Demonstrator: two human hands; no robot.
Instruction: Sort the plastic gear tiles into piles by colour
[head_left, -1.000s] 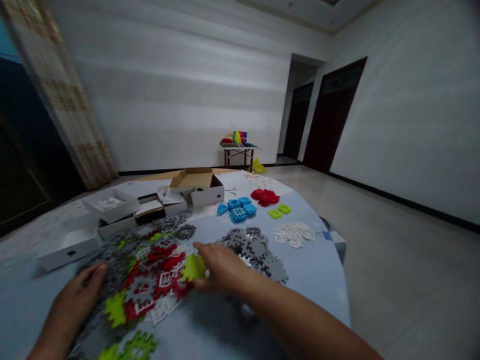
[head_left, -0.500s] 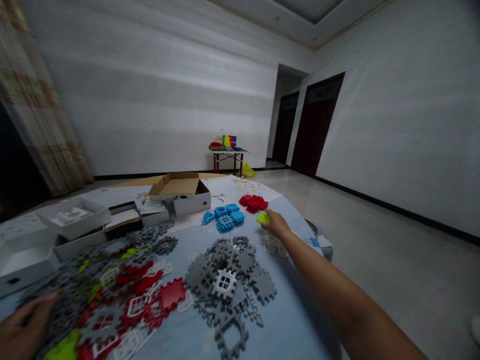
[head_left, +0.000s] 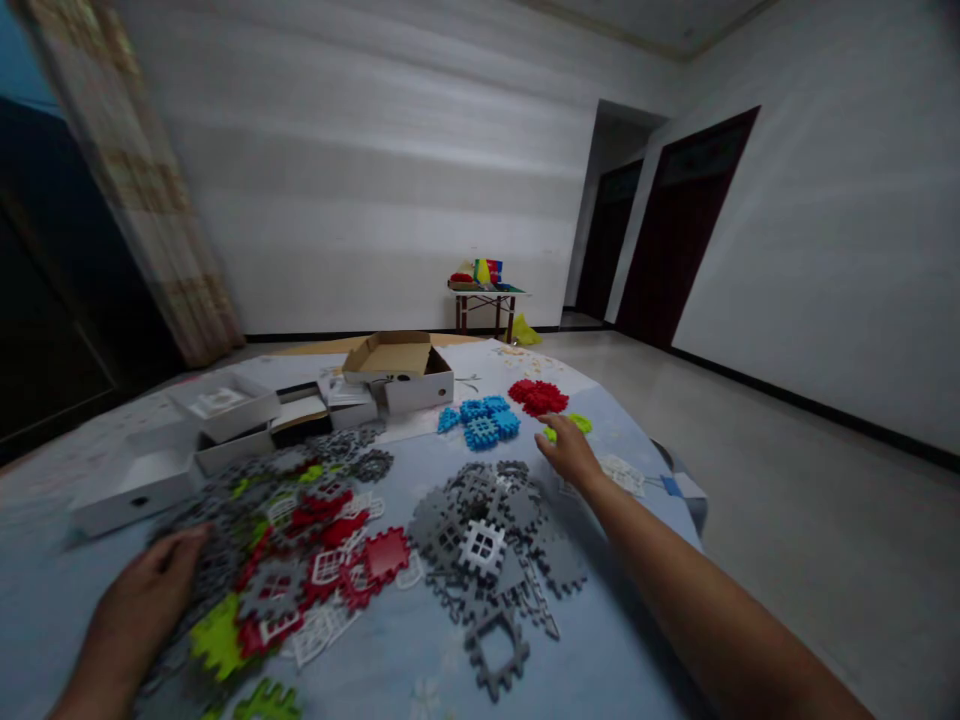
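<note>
My right hand reaches over the far right of the cloth, thumb and fingers apart and nothing gripped. Lime-green toothed plastic pieces lie just behind its fingers, with a bit of green showing between them. A red cluster of pieces lies beyond it and a blue cluster to its left. My left hand is at the left edge of a mixed heap, its fingers loosely bent and slightly apart by dark grey pieces. Red panels and white window frames are in that heap.
A pile of grey panels sits mid-table, a light window panel on top. White lattice pieces lie near the right edge. Open boxes stand along the back left. A small table stands by the far wall.
The view has swung left. My right hand has drawn back from the green pieces, which now lie on the cloth behind it. My left hand shows more fully beside the heap.
</note>
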